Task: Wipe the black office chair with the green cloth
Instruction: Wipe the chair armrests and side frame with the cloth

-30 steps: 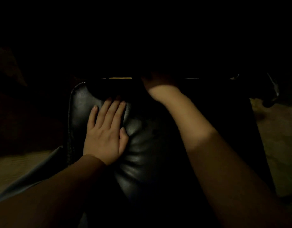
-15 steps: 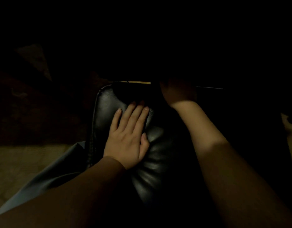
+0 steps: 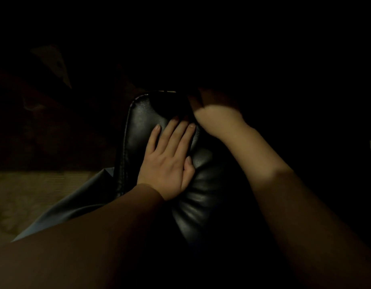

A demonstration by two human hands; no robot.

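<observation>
I'm seeing the black padded leather office chair [image 3: 203, 184] filling centre frame. Its cushion's long axis is running away from me, with the rounded top edge pointing to the far side. Blue-grey fabric [image 3: 76, 203] is lying just left of it, over tan floor [image 3: 30, 192]. Left hand [image 3: 170, 161] is pressing flat on the leather, fingers straight and together, tips aiming at the top edge. Right hand [image 3: 217, 110] is reaching over that edge into shadow. I cannot tell if it's curling or gripping anything.
</observation>
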